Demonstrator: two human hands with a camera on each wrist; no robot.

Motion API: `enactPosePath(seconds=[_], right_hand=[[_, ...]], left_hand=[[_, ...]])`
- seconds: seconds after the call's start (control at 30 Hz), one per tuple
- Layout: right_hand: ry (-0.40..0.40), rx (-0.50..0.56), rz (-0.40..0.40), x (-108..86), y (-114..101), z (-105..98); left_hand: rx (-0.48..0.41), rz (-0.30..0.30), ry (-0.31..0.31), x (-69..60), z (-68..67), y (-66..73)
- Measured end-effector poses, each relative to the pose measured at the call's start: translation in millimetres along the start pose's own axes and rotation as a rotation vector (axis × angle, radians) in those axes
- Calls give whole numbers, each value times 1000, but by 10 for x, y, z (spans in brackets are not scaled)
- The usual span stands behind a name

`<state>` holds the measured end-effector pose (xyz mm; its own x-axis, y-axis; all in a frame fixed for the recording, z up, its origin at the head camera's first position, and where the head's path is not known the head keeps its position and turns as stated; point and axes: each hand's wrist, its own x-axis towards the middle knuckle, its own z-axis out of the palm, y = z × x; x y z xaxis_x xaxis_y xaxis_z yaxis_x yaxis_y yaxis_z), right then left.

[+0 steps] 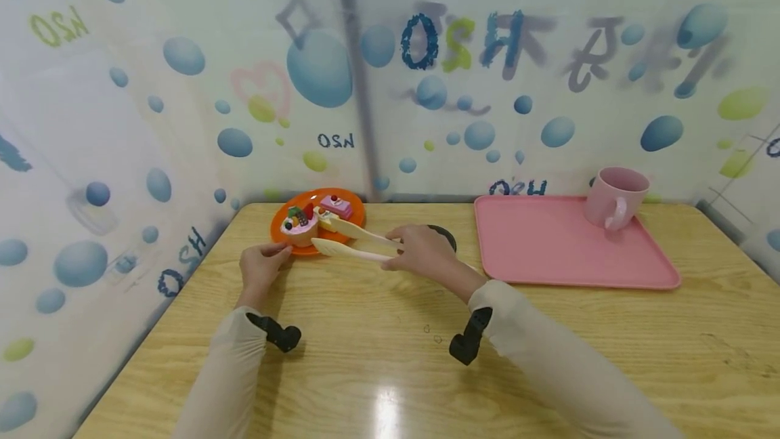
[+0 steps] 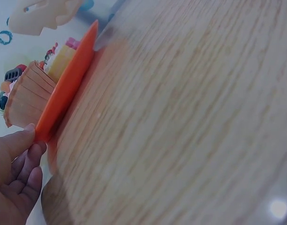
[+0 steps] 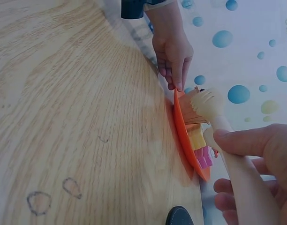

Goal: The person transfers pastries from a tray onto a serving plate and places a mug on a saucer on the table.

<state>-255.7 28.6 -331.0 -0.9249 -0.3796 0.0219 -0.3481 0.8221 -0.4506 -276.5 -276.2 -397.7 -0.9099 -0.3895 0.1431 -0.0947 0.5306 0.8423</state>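
My left hand [image 1: 262, 268] pinches the near left rim of an orange plate [image 1: 345, 247] between thumb and fingers. On the plate sit a toy cupcake [image 1: 300, 227] topped with fruit, a yellow cake piece [image 3: 196, 137] and a pink cake slice [image 1: 337, 206]. My right hand [image 1: 422, 249] grips pale tongs [image 1: 359, 254], whose two arms stand apart. Their tips point left, close to the cupcake and the yellow cake piece; whether they touch either I cannot tell. In the right wrist view, thumb and fingers wrap the tongs' handle.
A pink tray [image 1: 567, 249] lies on the right of the wooden table [image 1: 365, 337], with a pink mug [image 1: 617, 196] on its far right corner. Behind my right hand is a dark round object [image 3: 179, 216], partly hidden. A patterned curtain-like wall [image 1: 402, 114] borders the table's back and left.
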Motion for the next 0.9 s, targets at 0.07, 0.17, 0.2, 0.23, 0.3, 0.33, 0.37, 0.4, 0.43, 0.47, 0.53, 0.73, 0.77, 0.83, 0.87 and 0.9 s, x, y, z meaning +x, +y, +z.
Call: enactPosePath(seconds=[0.07,0.17,0.2,0.23,0.3,0.33,0.37,0.4,0.43,0.47,0.53,0.73,0.77,0.83,0.87,0.9], right_hand=[[10,10,-4,-30,20,-12],[29,14,-22,-68,59,-21],[35,10,-26,-81,74,-22],[41,5,-31,-93,90,-23],[51,0,-31,-116,119,-26],[52,-1,-27,-128,132,-29],[52,1,-20,-139,144,-32],[50,10,-10,-150,155,-36],[47,20,-1,-161,163,-39],[44,31,8,-171,171,-43],[37,50,26,-190,187,-47],[34,79,37,-243,234,-51],[36,79,37,-253,243,-50],[40,87,42,-275,263,-47],[45,91,44,-285,273,-46],[49,95,48,-294,283,-43]], left_hand=[[-5,0,1,5,4,3],[-9,2,-4,9,7,5],[-9,1,-8,10,5,6],[-8,1,-11,12,2,5],[4,-1,-15,11,-6,6],[7,-4,-16,9,-10,8],[10,-8,-17,6,-15,10],[11,-10,-18,4,-19,12],[10,-12,-20,2,-22,11],[8,-13,-22,-2,-24,11],[-3,-18,-26,-5,-26,9],[-9,-18,-22,-5,-15,5],[-7,-18,-22,-3,-13,3],[-6,-19,-21,3,-10,0],[-5,-20,-18,8,-8,-1],[-3,-21,-17,11,-8,-1]])
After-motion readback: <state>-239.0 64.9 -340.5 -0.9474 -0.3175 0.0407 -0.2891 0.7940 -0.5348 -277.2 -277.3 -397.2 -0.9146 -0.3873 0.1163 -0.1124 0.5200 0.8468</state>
